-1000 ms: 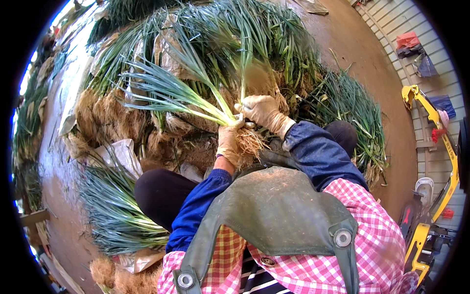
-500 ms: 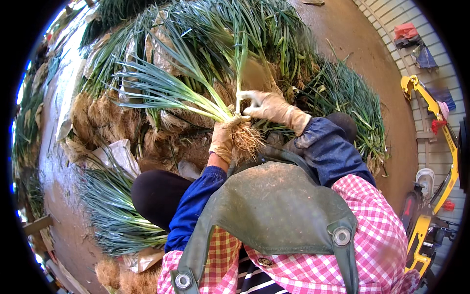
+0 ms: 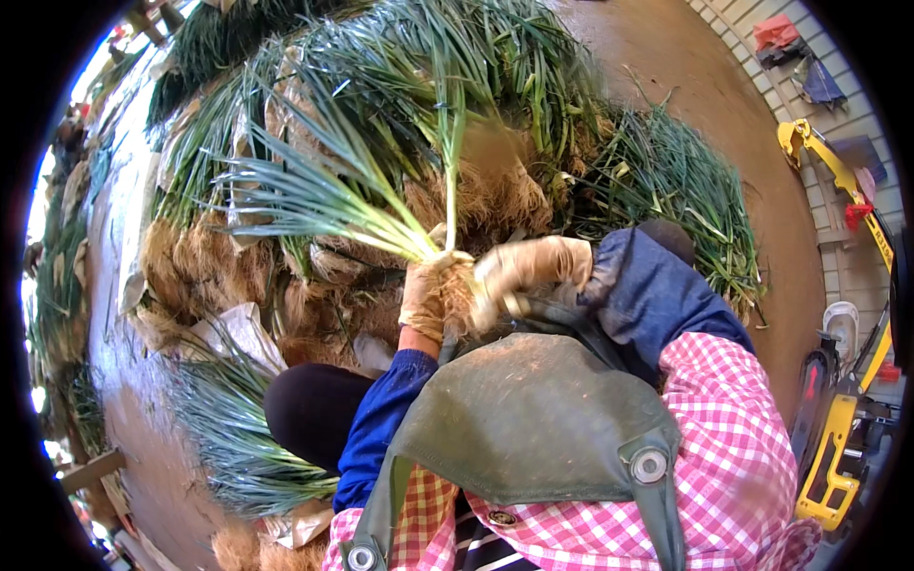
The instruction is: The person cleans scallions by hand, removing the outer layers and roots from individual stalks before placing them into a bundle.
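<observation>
My gloved left hand (image 3: 422, 303) is closed around the base of a bunch of green onions (image 3: 405, 233), just above their stringy roots (image 3: 457, 293). The pale stalks fan up and to the left, and one stalk stands nearly upright on the right of the bunch. My right hand (image 3: 533, 268), in a tan glove, is beside the roots with its fingers bent downward. Motion smears those fingertips, so whether they grip the roots is unclear.
A large heap of green onions (image 3: 514, 86) lies ahead, with more on the right (image 3: 676, 181). Another pile (image 3: 243, 433) is at my left knee (image 3: 319, 414). A pale sack (image 3: 238, 338) lies near it. A yellow machine (image 3: 828, 466) stands at far right.
My right hand has moved down from the upright stalk to the roots, its fingers turning downward. The left hand keeps its hold on the bunch, slightly lower and further left.
</observation>
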Available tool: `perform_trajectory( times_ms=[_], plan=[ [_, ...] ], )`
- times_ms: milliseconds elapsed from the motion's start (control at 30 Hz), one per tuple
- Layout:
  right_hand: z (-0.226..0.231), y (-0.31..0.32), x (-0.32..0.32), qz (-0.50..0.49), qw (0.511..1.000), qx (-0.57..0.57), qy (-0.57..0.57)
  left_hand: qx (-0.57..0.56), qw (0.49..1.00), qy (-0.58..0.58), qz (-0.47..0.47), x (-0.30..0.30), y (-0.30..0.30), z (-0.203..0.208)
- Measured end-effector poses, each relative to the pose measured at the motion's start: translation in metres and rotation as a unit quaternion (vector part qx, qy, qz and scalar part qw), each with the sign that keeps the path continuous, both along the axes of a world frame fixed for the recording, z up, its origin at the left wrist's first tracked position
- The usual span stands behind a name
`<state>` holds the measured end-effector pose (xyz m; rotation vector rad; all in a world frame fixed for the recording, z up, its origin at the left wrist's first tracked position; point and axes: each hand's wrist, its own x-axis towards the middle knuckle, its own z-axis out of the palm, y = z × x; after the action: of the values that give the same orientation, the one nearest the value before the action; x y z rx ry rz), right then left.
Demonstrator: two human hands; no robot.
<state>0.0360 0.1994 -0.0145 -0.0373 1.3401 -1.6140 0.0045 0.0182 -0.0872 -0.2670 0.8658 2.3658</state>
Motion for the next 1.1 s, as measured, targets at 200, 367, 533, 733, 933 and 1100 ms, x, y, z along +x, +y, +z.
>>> perform_trajectory(
  times_ms=[200,367,533,733,933,1100],
  plan=[
    [-0.008,0.084,-0.058,0.128,0.877,0.462,0.043,-0.03,0.994,-0.068,-0.084,-0.003,0.003,-0.002],
    [-0.096,0.168,-0.068,-0.222,0.584,0.668,0.405,-0.026,0.981,-0.093,-0.171,0.006,0.041,0.021],
    [-0.01,0.086,-0.102,-0.324,0.917,0.157,0.173,0.132,0.99,0.008,-0.039,-0.006,-0.01,0.002],
    [0.029,0.017,-0.041,-0.092,0.846,0.383,0.36,0.175,0.978,-0.117,-0.007,0.002,0.014,0.043],
    [-0.005,0.014,-0.07,-0.316,0.89,0.286,0.162,0.148,0.983,-0.102,-0.043,0.011,0.01,0.033],
    [-0.015,0.001,-0.117,-0.33,0.909,0.225,0.118,0.119,0.987,-0.108,-0.01,0.009,0.006,0.018]
  ],
)
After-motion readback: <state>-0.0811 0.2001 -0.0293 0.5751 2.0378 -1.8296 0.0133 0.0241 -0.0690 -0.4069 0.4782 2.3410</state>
